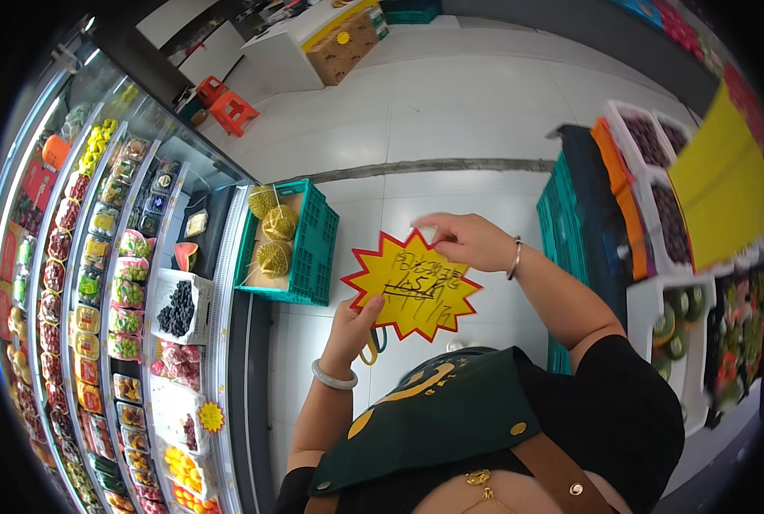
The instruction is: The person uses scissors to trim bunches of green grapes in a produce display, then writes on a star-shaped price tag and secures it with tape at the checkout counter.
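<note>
A yellow starburst price sign (414, 321) with a red border and handwritten black marks is held up before my chest. My left hand (350, 324) grips its lower left edge, thumb across the front. Below that hand hangs a looped yellow and green handle (370, 354), mostly hidden; its kind is unclear. At the sign's top right edge is my right hand (469, 241), its thumb over the face and its index finger blurred. A small pale, clear bit shows by those fingers, too small to name. Whether the right hand pinches anything cannot be made out.
To my left runs a refrigerated display case (244, 212) of packed fruit. Beside it a teal plastic crate (318, 247) holds durians (276, 257). Teal crates (558, 199) and white foam boxes (636, 308) of fruit stand at right. Red stools (232, 112) and a counter (285, 58) are farther off.
</note>
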### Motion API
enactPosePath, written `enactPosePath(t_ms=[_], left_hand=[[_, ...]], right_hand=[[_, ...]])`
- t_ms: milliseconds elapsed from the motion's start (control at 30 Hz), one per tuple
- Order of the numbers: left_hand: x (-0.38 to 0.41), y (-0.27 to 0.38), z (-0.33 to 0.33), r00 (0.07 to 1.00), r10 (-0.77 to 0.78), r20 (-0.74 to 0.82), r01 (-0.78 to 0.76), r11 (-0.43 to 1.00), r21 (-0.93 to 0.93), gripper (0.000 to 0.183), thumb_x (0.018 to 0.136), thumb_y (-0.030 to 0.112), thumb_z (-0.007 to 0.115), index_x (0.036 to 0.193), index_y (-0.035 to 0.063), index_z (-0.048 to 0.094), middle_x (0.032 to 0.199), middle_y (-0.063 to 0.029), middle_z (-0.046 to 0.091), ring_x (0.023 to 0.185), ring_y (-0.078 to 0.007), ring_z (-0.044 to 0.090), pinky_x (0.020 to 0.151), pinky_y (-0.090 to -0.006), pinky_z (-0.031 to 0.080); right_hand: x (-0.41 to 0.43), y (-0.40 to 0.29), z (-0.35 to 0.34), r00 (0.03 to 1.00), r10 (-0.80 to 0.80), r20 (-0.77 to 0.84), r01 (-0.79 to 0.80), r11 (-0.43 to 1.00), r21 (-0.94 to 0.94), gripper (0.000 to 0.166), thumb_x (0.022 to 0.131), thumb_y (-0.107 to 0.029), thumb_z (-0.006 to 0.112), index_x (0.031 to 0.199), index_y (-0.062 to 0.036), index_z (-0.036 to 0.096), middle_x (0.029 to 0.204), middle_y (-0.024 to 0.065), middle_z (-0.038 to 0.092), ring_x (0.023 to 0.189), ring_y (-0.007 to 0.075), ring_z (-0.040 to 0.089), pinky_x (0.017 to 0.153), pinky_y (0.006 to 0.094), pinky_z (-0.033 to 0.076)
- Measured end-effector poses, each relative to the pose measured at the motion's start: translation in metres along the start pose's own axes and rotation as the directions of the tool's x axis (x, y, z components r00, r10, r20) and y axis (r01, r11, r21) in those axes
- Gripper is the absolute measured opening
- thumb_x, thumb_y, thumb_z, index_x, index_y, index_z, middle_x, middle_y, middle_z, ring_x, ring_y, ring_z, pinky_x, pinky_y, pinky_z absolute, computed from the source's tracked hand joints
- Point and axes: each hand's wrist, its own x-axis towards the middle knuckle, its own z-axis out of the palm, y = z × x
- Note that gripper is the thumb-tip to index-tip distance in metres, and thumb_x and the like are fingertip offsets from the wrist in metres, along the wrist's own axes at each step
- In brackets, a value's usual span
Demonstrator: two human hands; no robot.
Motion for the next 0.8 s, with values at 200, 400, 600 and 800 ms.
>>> enactPosePath(t_ms=[200, 400, 600, 800], left_hand=[[0.145, 0.003, -0.103, 0.965, -0.03, -0.262, -0.045, 0.96, -0.277, 0.028, 0.095, 0.017, 0.053, 0.112, -0.0041, 0.058, 0.102, -0.0055, 0.065, 0.089, -0.012, 0.06, 0.077, -0.0261, 0.048], [0.301, -0.01, -0.232, 0.842, -0.305, -0.444, 0.196, 0.941, -0.275, 0.03, 0.095, 0.019, 0.053, 0.116, -0.0031, 0.057, 0.108, -0.0071, 0.064, 0.094, -0.0147, 0.062, 0.081, -0.0268, 0.048], [0.497, 0.035, -0.327, 0.931, -0.243, -0.273, 0.111, 0.9, -0.421, 0.032, 0.096, 0.02, 0.052, 0.114, -0.005, 0.057, 0.107, -0.0094, 0.065, 0.093, -0.0157, 0.062, 0.08, -0.028, 0.049], [0.731, 0.087, -0.373, 0.963, -0.145, -0.228, 0.058, 0.934, -0.351, 0.032, 0.096, 0.023, 0.052, 0.113, -0.0044, 0.057, 0.105, -0.0093, 0.065, 0.088, -0.0152, 0.061, 0.077, -0.0271, 0.048]], right_hand=[[0.239, 0.07, -0.022, 0.979, -0.056, -0.196, 0.1, 0.969, 0.224, 0.047, 0.088, -0.021, 0.058, 0.131, -0.0076, 0.045, 0.086, 0.0067, 0.065, 0.076, 0.0149, 0.061, 0.071, 0.0291, 0.049], [0.412, 0.259, 0.007, 0.948, 0.246, -0.2, -0.286, 0.937, -0.201, 0.043, 0.086, -0.028, 0.059, 0.124, -0.0076, 0.051, 0.095, 0.0109, 0.064, 0.083, 0.0236, 0.061, 0.071, 0.0361, 0.05], [0.308, 0.447, -0.02, 0.604, 0.779, 0.171, -0.452, 0.511, -0.732, 0.026, 0.08, -0.017, 0.053, 0.098, -0.0091, 0.069, 0.111, 0.019, 0.062, 0.106, 0.0329, 0.059, 0.089, 0.0421, 0.048], [0.366, 0.41, -0.098, 0.529, 0.841, 0.109, -0.543, 0.435, -0.718, 0.027, 0.082, -0.015, 0.051, 0.103, -0.0096, 0.068, 0.115, 0.0161, 0.061, 0.108, 0.0326, 0.058, 0.09, 0.0412, 0.047]])
